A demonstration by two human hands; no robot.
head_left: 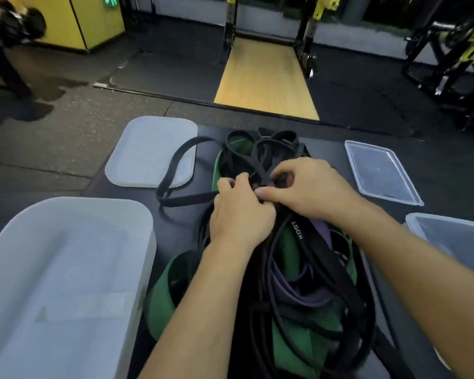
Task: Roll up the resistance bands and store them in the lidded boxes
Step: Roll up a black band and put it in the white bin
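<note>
My left hand [241, 214] and right hand [309, 187] pinch, fingers curled, one black band [261, 170] atop the tangled resistance bands [293, 283] mid table [329, 149]. Soft, stretchy, probably grippy rubber: I'd take a free loop end.

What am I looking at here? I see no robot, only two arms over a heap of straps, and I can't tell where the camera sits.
There is no machine: a person works bare-handed, and the one picture comes from a camera worn on their head, looking down. The left hand and right hand both pinch a black band atop a tangled pile of black, green and purple bands on a dark table. To the left are a white box and white lid; to the right, a clear box and clear lid.
</note>
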